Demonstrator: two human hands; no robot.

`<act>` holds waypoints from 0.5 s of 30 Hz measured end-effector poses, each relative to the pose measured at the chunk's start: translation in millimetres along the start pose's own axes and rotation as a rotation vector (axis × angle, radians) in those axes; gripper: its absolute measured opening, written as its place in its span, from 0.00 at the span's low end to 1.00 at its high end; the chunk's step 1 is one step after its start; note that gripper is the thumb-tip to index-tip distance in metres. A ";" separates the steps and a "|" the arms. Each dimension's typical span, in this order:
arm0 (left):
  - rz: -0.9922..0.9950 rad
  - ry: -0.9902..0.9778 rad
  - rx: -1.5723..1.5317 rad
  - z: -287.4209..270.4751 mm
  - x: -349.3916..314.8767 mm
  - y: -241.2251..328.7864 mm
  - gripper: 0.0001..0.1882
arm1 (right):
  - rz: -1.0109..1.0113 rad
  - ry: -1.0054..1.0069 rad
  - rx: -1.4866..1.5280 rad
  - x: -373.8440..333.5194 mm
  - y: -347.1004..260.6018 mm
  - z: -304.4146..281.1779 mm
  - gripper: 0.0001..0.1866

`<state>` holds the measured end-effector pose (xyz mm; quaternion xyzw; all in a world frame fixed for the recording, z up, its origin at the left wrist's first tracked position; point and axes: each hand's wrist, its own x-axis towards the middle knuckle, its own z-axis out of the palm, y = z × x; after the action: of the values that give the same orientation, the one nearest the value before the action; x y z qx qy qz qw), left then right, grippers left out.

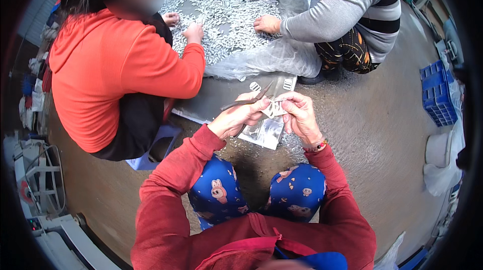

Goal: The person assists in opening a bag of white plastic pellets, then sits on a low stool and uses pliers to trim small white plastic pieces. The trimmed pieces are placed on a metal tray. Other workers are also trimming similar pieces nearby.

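Observation:
My left hand (246, 112) is closed around a dark pliers-like tool (236, 103), whose slim arms stick out past the fingers. At that hand's fingertips is a small pale, branching piece (273, 109); its exact kind is too small to make out. My right hand (300, 115) pinches the same piece from the other side, thumb and forefinger pressed together. Both hands meet above my knees, over a white-and-grey printed sheet (269, 133) lying at the corner of a grey board (198, 103).
Beyond my hands, many small silvery pieces (221, 23) lie spread on clear plastic sheeting (251, 63). A person in orange (115, 68) sits at the left, one in grey (347, 13) at the right, both reaching in. Blue crates (436, 94) stand far right; a purple stool (156, 146) is left.

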<state>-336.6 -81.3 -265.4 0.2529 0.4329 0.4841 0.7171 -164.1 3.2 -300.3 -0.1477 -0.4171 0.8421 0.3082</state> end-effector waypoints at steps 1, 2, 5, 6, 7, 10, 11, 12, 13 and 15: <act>-0.018 -0.028 -0.043 -0.2 1.0 -2.0 0.11 | 0.020 0.028 0.028 -1.0 1.5 -1.0 0.09; -0.040 -0.060 -0.085 -0.3 3.5 -4.3 0.11 | 0.026 0.045 0.076 -1.3 3.3 -2.3 0.10; -0.093 -0.085 -0.142 -1.9 11.8 -14.7 0.10 | 0.079 0.099 0.221 -3.5 9.8 -7.1 0.09; -0.108 -0.095 -0.147 -3.1 14.7 -18.0 0.10 | 0.113 0.105 0.302 -4.4 12.4 -8.9 0.08; -0.105 -0.117 -0.156 -3.9 17.7 -20.8 0.10 | 0.144 0.109 0.383 -4.3 15.7 -9.9 0.08; -0.039 -0.180 -0.191 -1.0 25.7 -29.4 0.11 | 0.024 0.114 0.356 -3.6 18.8 -15.8 0.07; -0.002 -0.186 -0.183 0.6 27.5 -30.9 0.11 | -0.025 0.148 0.328 -2.8 20.2 -16.6 0.07; 0.009 -0.138 -0.161 2.7 27.6 -32.1 0.12 | -0.013 0.096 0.332 -4.7 16.3 -19.4 0.07; -0.034 -0.092 -0.110 5.4 28.3 -33.3 0.11 | 0.003 0.099 0.328 -5.4 15.5 -20.5 0.07; -0.027 -0.042 -0.035 9.9 25.6 -36.0 0.11 | 0.004 0.145 0.332 -10.1 14.0 -21.1 0.07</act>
<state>-307.0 -71.8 -298.2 0.2445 0.4126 0.4764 0.7369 -151.2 3.1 -324.3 -0.1558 -0.2489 0.8872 0.3559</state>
